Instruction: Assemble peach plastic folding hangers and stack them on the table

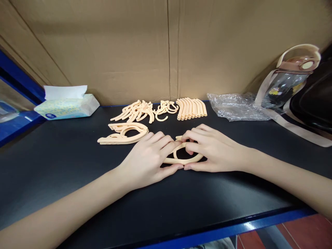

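Here the left hand [147, 159] and right hand [215, 148] both pinch a peach plastic hanger piece [181, 159] flat on the black table [77, 166], fingertips meeting over it, seemingly to steady it.

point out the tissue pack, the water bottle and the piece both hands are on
tissue pack [67, 106], head view, front face
water bottle [285, 84], head view, clear body
peach plastic piece [181, 160], head view, lower curved bar

hanger piece [181, 159]: matt plastic | table [77, 155]: smooth black | wall [129, 52]: cardboard
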Tool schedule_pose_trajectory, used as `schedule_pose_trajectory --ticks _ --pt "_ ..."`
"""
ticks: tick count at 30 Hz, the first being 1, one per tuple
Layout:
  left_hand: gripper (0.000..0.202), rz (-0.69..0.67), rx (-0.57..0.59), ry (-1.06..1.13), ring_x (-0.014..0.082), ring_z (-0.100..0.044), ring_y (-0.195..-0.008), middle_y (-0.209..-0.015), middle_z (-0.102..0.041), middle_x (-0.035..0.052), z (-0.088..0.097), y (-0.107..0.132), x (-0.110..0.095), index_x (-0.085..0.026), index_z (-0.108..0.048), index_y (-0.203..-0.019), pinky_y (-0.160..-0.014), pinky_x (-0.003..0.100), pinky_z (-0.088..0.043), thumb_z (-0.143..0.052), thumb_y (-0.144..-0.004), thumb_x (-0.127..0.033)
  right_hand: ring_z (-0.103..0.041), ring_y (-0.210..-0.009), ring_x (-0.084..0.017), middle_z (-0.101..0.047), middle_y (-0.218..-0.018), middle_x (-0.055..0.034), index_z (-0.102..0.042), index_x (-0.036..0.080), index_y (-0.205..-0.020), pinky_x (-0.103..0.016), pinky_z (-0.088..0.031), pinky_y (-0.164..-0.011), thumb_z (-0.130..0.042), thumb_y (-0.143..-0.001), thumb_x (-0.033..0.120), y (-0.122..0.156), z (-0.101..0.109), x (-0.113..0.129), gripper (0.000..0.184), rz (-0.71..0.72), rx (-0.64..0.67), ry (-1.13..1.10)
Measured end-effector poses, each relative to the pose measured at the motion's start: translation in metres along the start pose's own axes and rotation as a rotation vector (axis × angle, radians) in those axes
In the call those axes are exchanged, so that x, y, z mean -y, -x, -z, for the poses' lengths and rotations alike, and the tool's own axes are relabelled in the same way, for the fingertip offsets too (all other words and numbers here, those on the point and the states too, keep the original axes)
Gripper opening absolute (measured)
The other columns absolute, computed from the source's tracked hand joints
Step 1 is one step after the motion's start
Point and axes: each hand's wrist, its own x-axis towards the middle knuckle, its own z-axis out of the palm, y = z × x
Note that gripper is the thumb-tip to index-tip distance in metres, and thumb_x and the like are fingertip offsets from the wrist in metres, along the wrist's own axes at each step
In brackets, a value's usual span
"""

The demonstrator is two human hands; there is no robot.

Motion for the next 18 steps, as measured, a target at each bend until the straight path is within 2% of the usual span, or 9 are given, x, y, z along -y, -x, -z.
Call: schedule_pose_trajectory --ticks 7,12,15,18 --pt "0.038 -0.004 0.005 -0.011 0.0233 -0.054 -0.086 -0.101 -0.066 0.0060 0.001 0.001 0.001 -0.013 -0.060 -0.120 -0.073 0.037 -0.039 -0.057 -0.094 -0.041 -0.055 -0.091 -0.023 -0.062 -0.107 -0.0115 -0.061 0.014 -0.091 -0.037 -0.038 -0.083 -0.055 -0.094 0.045 0.001 0.001 0.001 0.031 0.010 0.024 0.011" --pt "0.038 0.000 0.015 -0.018 0.0233 -0.054 -0.085 -0.099 -0.065 0.0059 0.001 0.000 -0.001 -0.014 -0.061 -0.119 -0.072 0.037 -0.039 -0.057 -0.094 -0.042 -0.054 -0.085 -0.021 -0.062 -0.096 -0.0070 -0.058 0.016 -0.088 -0.036 -0.039 -0.080 -0.055 -0.095 0.044 -0.002 0.018 0.006 0.030 -0.013 0.066 0.010" --pt "0.039 0.009 0.030 -0.023 0.0239 -0.055 -0.085 -0.097 -0.065 0.0065 0.003 0.000 -0.002 -0.013 -0.063 -0.116 -0.072 0.037 -0.040 -0.057 -0.093 -0.043 -0.055 -0.084 -0.022 -0.063 -0.094 -0.0069 -0.059 0.017 -0.085 -0.037 -0.041 -0.078 -0.053 -0.096 0.040 -0.001 0.036 0.018 0.026 -0.062 0.065 0.046" --pt "0.042 0.022 0.052 -0.014 0.0247 -0.056 -0.087 -0.098 -0.066 0.0074 0.004 -0.001 -0.004 -0.012 -0.062 -0.121 -0.073 0.037 -0.041 -0.057 -0.093 -0.043 -0.058 -0.084 -0.026 -0.065 -0.089 -0.0079 -0.062 0.019 -0.083 -0.042 -0.044 -0.077 -0.056 -0.094 0.038 0.013 0.048 0.045 0.022 -0.113 0.035 0.058"
